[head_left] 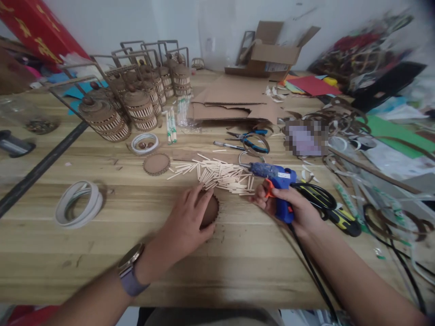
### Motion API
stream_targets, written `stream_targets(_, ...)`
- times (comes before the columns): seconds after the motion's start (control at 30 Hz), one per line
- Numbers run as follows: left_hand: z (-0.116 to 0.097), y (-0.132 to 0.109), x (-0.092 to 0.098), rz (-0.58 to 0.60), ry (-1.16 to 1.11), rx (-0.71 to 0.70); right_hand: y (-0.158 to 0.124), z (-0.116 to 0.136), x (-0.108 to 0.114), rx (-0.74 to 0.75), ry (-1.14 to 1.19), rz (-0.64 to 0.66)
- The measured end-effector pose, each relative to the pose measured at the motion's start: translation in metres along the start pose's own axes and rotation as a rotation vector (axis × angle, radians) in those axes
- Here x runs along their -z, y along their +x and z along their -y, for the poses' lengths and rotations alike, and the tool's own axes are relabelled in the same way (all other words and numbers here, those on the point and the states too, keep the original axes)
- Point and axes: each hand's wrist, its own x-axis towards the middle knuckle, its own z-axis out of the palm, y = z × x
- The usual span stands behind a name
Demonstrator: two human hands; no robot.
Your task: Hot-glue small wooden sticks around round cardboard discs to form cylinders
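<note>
My left hand rests on a brown toothed cardboard disc on the wooden table, fingers bent over it and pressing it down. My right hand is wrapped round the handle of a blue glue gun, whose nozzle points left toward a pile of short wooden sticks. The gun's black cord runs back along my right arm. A second toothed cardboard disc lies farther back, left of the sticks.
Several finished cardboard-and-stick lantern cages stand at the back left. Tape rolls lie at the left. Pliers, flat cardboard sheets, an open box, yellow-black scissors and cardboard rings clutter the right.
</note>
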Motion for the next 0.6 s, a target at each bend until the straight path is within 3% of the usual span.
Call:
stream_targets(0.3,-0.001,-0.003,-0.006,-0.053,0.051,-0.015,0.001,0.003,0.004,0.009,0.008,-0.005)
stream_targets(0.6,0.002,0.001,-0.007,-0.047,0.079,-0.062,0.003,-0.011,-0.009,0.036,-0.002,0.138)
